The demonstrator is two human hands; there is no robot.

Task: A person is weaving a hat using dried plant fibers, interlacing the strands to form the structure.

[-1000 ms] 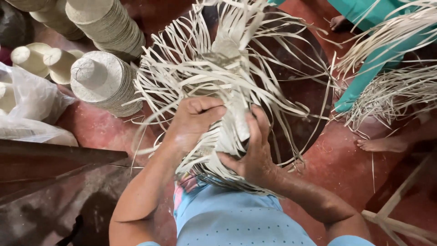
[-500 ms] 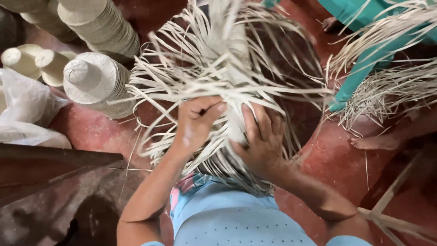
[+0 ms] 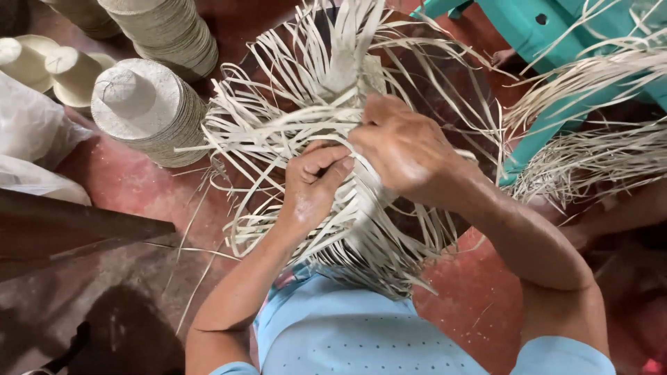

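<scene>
— Both hands are in that half-woven straw hat (image 3: 347, 173), which sits mid-scene above the lap, loose strips fanning out all round.
— What has each grip got?
— Left hand (image 3: 313, 184) is curled tight round a few strips; right hand (image 3: 403, 149) pinches strips near the crown.
— And to the left?
— Stacks of finished hats (image 3: 149, 111) on the red floor (image 3: 132, 180). A teal chair (image 3: 556, 42) stands far right.
</scene>
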